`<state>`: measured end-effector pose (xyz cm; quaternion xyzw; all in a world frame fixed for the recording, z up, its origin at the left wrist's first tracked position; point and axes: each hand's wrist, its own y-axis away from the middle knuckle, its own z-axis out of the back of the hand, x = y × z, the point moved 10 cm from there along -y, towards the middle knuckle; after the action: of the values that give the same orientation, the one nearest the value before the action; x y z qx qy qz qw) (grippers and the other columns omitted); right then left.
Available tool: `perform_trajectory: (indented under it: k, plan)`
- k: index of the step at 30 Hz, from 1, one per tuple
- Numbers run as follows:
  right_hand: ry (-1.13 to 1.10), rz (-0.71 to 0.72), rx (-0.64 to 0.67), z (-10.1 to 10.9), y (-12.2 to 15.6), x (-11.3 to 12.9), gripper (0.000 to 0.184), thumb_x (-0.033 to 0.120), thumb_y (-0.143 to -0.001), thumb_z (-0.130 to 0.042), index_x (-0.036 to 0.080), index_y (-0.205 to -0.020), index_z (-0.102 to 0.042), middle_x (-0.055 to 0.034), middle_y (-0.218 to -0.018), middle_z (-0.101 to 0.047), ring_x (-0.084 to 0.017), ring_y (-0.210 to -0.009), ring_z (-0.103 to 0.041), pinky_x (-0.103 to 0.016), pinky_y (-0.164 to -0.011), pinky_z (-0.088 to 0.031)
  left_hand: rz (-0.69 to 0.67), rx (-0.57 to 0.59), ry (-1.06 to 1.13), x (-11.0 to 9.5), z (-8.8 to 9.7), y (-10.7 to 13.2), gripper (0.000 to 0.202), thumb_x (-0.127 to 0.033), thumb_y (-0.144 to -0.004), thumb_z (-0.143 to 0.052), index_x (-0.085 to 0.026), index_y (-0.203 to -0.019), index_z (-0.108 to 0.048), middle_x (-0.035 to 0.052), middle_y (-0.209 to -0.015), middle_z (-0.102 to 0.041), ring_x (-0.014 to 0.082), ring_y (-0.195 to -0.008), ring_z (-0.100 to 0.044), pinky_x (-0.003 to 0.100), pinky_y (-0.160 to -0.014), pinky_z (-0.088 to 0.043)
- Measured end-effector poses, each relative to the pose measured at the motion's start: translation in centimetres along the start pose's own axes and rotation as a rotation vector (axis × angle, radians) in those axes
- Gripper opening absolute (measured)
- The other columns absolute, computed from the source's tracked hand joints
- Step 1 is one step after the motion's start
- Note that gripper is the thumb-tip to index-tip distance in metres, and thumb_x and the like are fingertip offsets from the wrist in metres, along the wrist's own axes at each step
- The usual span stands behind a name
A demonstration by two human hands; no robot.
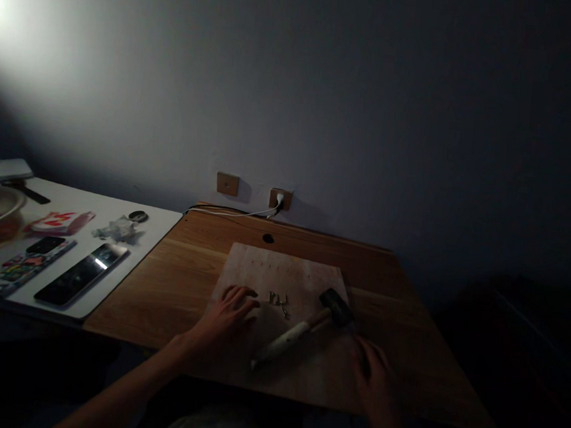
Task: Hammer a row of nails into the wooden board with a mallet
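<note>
A pale wooden board (247, 274) lies on the wooden table, with a faint row of small dots near its far edge. My left hand (229, 312) rests on the board's left part, its fingers loosely bent and apart, holding nothing. Several small metal screws or nails (278, 300) lie just right of its fingertips; which kind is hard to tell. A hammer (288, 339) lies slantwise across the board, dark head at the far right and pale-gripped handle towards me. By the board's right edge, near the hammer head, my right hand (374, 375) is open, thumb and fingers apart.
The wooden table (158, 303) meets a white table (149, 229) on the left. That one carries a smartphone (83, 275), a patterned phone case or second phone (26, 264), a red-and-white packet (62, 221) and crumpled plastic (117, 229). A plug with cable sits in the wall socket (287, 199).
</note>
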<state>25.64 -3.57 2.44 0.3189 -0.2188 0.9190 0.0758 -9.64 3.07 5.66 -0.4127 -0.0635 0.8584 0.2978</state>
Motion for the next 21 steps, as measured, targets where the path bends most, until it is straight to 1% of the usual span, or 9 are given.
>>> perform_trajectory:
  k: [2, 5, 7, 9, 12, 14, 16, 18, 21]
  plan:
    - [0.013, -0.017, 0.026, -0.5, 0.4, -0.7, 0.045, 0.055, -0.089, -0.05, 0.02, -0.108, -0.073, -0.0169, -0.115, -0.073, -0.033, -0.105, -0.07, -0.049, -0.094, -0.056, 0.042, 0.016, -0.161, 1.0, 1.2, 2.4, 0.025, -0.028, -0.096, -0.058, -0.028, -0.119, -0.068, 0.0106, -0.128, -0.064, 0.0288, -0.12, -0.057, 0.049, -0.11, -0.037]
    - [-0.025, -0.128, 0.031, -0.8, 0.3, -1.9, 0.054, 0.063, -0.086, -0.049, 0.019, -0.109, -0.072, -0.0185, -0.112, -0.075, -0.035, -0.103, -0.072, -0.05, -0.09, -0.057, 0.071, 0.022, -0.325, 1.8, 2.4, 5.3, 0.027, -0.024, -0.098, -0.052, -0.026, -0.122, -0.065, 0.0116, -0.132, -0.061, 0.0286, -0.119, -0.059, 0.048, -0.104, -0.044]
    - [-0.073, -0.197, 0.035, -1.1, 0.1, -2.3, 0.058, 0.066, -0.084, -0.05, 0.018, -0.109, -0.072, -0.0181, -0.107, -0.077, -0.035, -0.097, -0.073, -0.048, -0.084, -0.059, 0.07, 0.006, -0.363, 1.8, 3.0, 6.5, 0.03, -0.02, -0.098, -0.05, -0.025, -0.125, -0.062, 0.0121, -0.139, -0.058, 0.0279, -0.122, -0.059, 0.046, -0.104, -0.047]
    - [-0.103, -0.213, 0.044, -1.5, -0.1, -1.8, 0.058, 0.067, -0.081, -0.052, 0.019, -0.107, -0.072, -0.0171, -0.102, -0.078, -0.034, -0.092, -0.074, -0.046, -0.079, -0.06, 0.051, 0.006, -0.368, 1.4, 3.2, 7.2, 0.03, -0.02, -0.098, -0.05, -0.025, -0.125, -0.062, 0.012, -0.145, -0.054, 0.0278, -0.129, -0.056, 0.045, -0.108, -0.047]
    - [-0.135, -0.2, 0.057, -2.6, -0.3, -0.4, 0.055, 0.066, -0.079, -0.054, 0.019, -0.101, -0.073, -0.0158, -0.092, -0.079, -0.032, -0.082, -0.075, -0.044, -0.074, -0.061, 0.018, 0.042, -0.385, 0.9, 3.3, 7.6, 0.024, -0.022, -0.099, -0.052, -0.026, -0.116, -0.067, 0.0099, -0.144, -0.057, 0.0289, -0.138, -0.05, 0.048, -0.116, -0.041]
    - [-0.167, -0.183, 0.089, -4.0, -0.4, 1.0, 0.053, 0.064, -0.079, -0.054, 0.019, -0.099, -0.073, -0.0147, -0.089, -0.079, -0.031, -0.078, -0.075, -0.043, -0.071, -0.061, 0.053, 0.026, -0.402, 1.5, 4.4, 7.8, 0.022, -0.024, -0.099, -0.052, -0.026, -0.113, -0.069, 0.0096, -0.143, -0.058, 0.0295, -0.136, -0.051, 0.051, -0.117, -0.04]
    - [-0.186, -0.138, 0.121, -5.5, -0.5, 2.6, 0.051, 0.062, -0.081, -0.054, 0.019, -0.1, -0.074, -0.0146, -0.093, -0.08, -0.03, -0.08, -0.075, -0.042, -0.072, -0.061, 0.138, -0.017, -0.398, 2.8, 6.1, 8.1, 0.024, -0.029, -0.099, -0.051, -0.026, -0.116, -0.068, 0.0104, -0.146, -0.056, 0.0295, -0.131, -0.056, 0.051, -0.113, -0.045]
    - [-0.172, -0.062, 0.136, -6.9, -0.5, 4.7, 0.048, 0.059, -0.083, -0.055, 0.019, -0.101, -0.075, -0.0152, -0.099, -0.08, -0.031, -0.084, -0.075, -0.044, -0.076, -0.061, 0.224, -0.072, -0.381, 4.4, 8.3, 8.6, 0.027, -0.036, -0.1, -0.05, -0.026, -0.118, -0.068, 0.0107, -0.148, -0.054, 0.0289, -0.126, -0.061, 0.049, -0.108, -0.049]
    - [-0.147, 0.082, 0.136, -8.6, -0.3, 8.6, 0.04, 0.05, -0.086, -0.056, 0.019, -0.101, -0.076, -0.0156, -0.101, -0.079, -0.031, -0.09, -0.074, -0.048, -0.085, -0.06, 0.291, -0.164, -0.364, 6.4, 11.7, 9.4, 0.031, -0.044, -0.099, -0.049, -0.025, -0.112, -0.069, 0.0108, -0.143, -0.056, 0.027, -0.118, -0.066, 0.043, -0.104, -0.053]
